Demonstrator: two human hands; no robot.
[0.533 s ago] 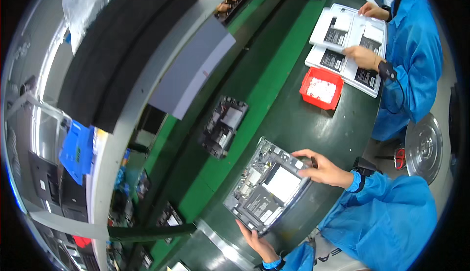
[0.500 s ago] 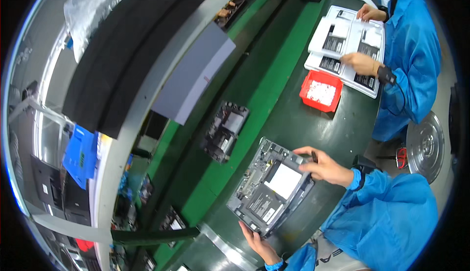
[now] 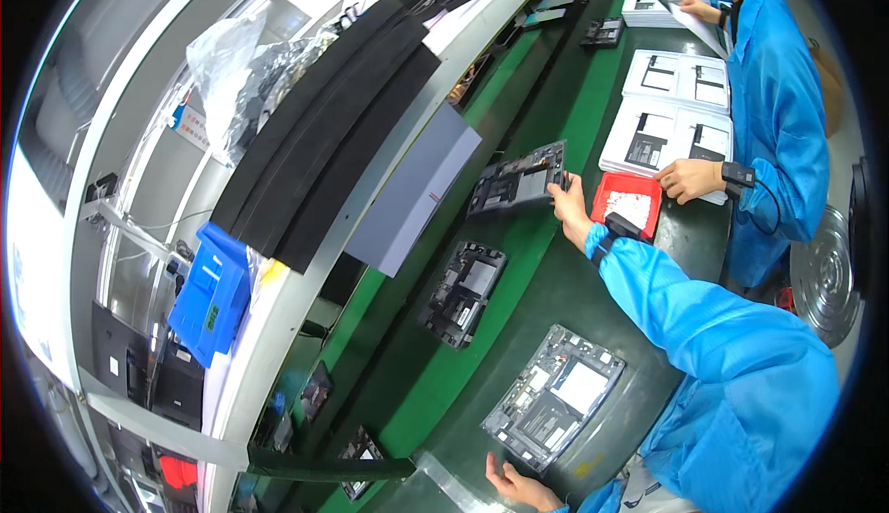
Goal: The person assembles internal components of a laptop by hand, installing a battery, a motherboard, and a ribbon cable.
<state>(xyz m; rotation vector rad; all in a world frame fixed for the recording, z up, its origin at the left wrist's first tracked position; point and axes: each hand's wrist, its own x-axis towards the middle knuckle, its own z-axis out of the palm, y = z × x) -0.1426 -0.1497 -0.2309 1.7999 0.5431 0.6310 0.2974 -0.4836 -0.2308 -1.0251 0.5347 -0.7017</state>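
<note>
On the dark green table in front of me lies an uncovered laptop base, showing its circuit board, a black battery and a white rectangle. Just off its lower edge, touching nothing that I can make out, is my left hand, open with the fingers apart. My right hand reaches out far ahead and grips the near end of another uncovered laptop base, tilted over the belt. Part of that hand's grip is hidden behind its fingers. A similar base rests on the belt between them.
A red bin of small white pieces stands beside my right forearm. Past it, a co-worker's hand rests by white trays holding black batteries. The green belt runs along the left, under a shelf with black panels.
My right hand has left the first laptop base and moved far forward onto another. My left hand has let go of the first base, now lying on the table. The view has shifted.
</note>
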